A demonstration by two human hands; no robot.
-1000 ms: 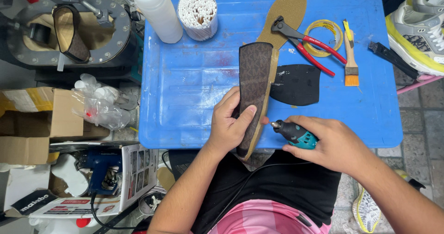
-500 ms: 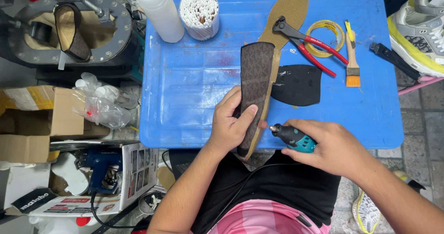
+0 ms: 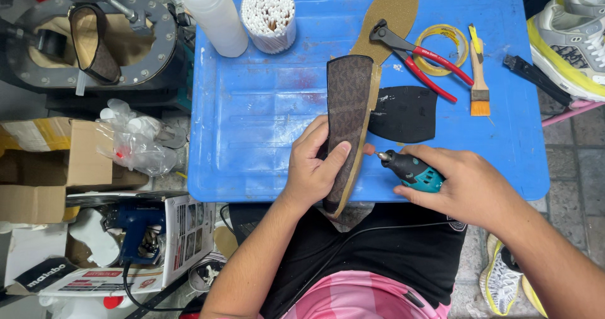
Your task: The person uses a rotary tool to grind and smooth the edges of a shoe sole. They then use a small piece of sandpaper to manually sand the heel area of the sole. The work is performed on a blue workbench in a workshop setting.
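A matt brown patterned insole [image 3: 348, 114] lies on a scuffed, glossy blue plastic tray [image 3: 265, 123] beside rough cork [image 3: 394, 16].

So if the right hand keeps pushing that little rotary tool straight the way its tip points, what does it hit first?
Probably the tan edge of the brown patterned insole held by the left hand. The tool in the right hand points left, with its tip right beside that edge; contact is unclear.

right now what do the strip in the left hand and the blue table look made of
Strip: looks like brown coated fabric or faux leather with a repeating pattern, over a tan edge layer. Table: looks like moulded plastic, glossy blue, scuffed and smeared white.
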